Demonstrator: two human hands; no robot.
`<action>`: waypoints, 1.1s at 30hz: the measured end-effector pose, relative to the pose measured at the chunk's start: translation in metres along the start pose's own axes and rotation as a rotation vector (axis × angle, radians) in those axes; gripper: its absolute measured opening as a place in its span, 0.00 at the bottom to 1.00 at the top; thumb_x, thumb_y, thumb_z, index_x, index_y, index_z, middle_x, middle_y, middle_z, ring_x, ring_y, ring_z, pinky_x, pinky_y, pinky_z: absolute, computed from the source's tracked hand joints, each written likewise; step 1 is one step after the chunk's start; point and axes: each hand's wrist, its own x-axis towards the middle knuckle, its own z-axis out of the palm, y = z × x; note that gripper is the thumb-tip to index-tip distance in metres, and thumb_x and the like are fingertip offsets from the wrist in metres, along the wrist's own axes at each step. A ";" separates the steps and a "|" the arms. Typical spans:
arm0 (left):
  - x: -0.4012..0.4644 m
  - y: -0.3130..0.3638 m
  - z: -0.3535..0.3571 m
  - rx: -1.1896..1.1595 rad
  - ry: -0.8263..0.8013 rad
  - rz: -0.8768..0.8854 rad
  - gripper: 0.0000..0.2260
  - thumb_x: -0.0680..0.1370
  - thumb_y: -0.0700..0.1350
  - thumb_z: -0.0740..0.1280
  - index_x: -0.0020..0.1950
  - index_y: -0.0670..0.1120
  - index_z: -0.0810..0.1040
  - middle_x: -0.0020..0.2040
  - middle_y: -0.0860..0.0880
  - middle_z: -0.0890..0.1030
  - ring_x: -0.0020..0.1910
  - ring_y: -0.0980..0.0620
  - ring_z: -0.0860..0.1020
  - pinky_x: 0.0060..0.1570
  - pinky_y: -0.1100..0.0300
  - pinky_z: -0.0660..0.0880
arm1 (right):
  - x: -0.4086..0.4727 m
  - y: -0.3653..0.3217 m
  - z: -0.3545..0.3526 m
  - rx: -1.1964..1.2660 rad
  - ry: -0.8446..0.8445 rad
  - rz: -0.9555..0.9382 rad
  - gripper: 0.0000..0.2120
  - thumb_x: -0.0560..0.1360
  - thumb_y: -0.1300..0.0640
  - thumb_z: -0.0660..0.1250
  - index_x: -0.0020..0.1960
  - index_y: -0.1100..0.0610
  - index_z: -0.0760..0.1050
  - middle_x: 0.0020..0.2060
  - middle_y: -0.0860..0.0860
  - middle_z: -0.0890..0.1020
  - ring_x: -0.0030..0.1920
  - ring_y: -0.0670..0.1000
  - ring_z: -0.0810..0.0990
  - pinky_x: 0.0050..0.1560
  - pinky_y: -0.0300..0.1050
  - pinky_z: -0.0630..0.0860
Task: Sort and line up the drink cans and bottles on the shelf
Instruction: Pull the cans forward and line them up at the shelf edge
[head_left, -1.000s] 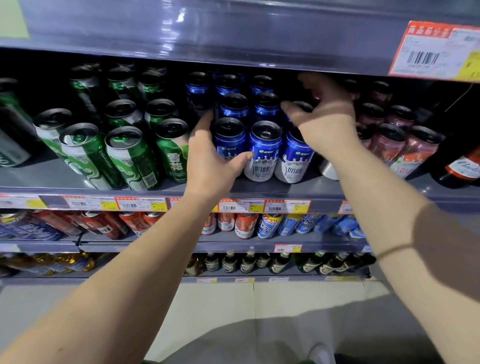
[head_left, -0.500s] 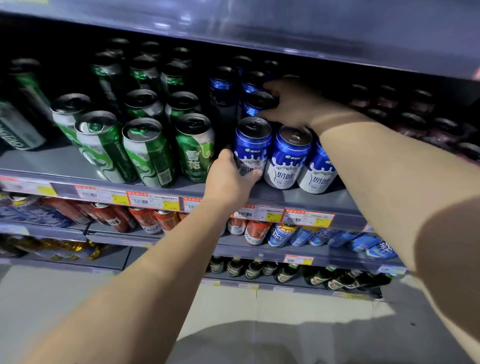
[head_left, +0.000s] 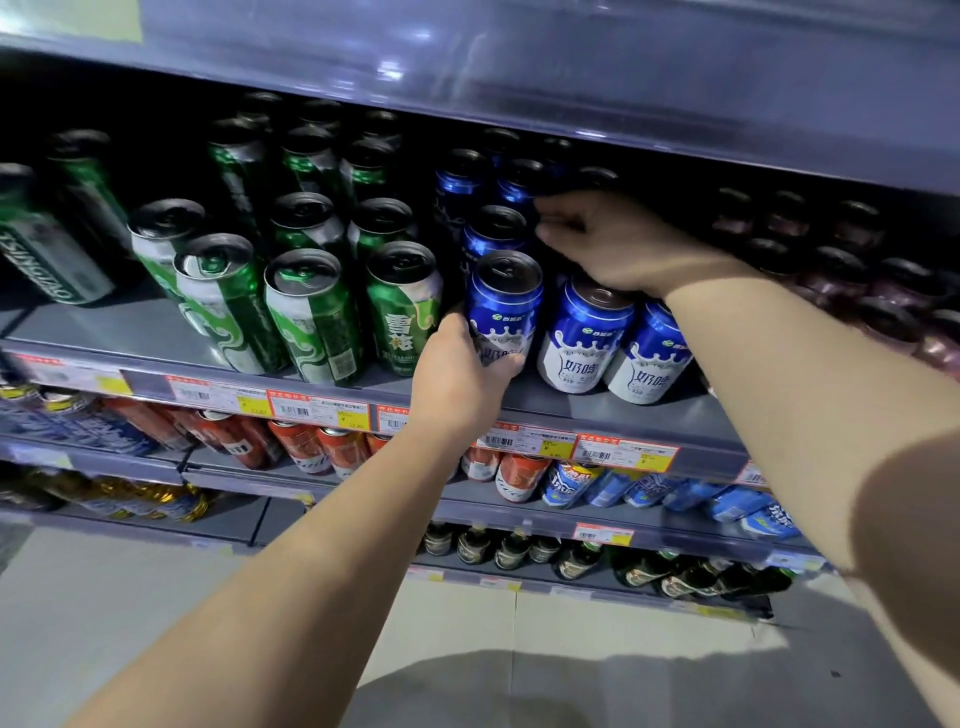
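On the shelf (head_left: 649, 415), left hand (head_left: 462, 374) still grips front blue can (head_left: 504, 301).

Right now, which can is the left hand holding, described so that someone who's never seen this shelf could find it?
Find the grey shelf stocked with green cans on the left and blue ones in the middle. In the front row stand three blue-and-white cans; it is the leftmost blue can, right beside the green cans. It alone has the left hand wrapped round its lower half, covering part of its label.
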 end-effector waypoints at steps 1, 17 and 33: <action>0.000 0.000 -0.001 0.009 0.005 0.001 0.16 0.72 0.48 0.74 0.52 0.44 0.71 0.46 0.52 0.77 0.43 0.50 0.76 0.42 0.60 0.68 | -0.004 -0.001 0.001 0.003 0.033 0.001 0.21 0.81 0.52 0.61 0.72 0.56 0.68 0.68 0.52 0.75 0.67 0.50 0.73 0.63 0.35 0.63; 0.011 -0.027 -0.022 0.127 -0.019 0.109 0.25 0.70 0.50 0.74 0.62 0.44 0.70 0.58 0.47 0.80 0.55 0.47 0.77 0.52 0.53 0.75 | -0.052 -0.092 0.038 0.272 0.320 -0.073 0.16 0.78 0.54 0.65 0.65 0.50 0.76 0.62 0.47 0.79 0.63 0.47 0.75 0.62 0.33 0.66; -0.020 -0.070 -0.163 0.004 0.543 0.014 0.13 0.71 0.51 0.75 0.40 0.50 0.71 0.35 0.51 0.75 0.34 0.53 0.72 0.37 0.52 0.73 | -0.032 -0.154 0.084 0.053 0.119 -0.062 0.37 0.66 0.39 0.72 0.72 0.41 0.63 0.71 0.47 0.66 0.72 0.55 0.60 0.72 0.52 0.59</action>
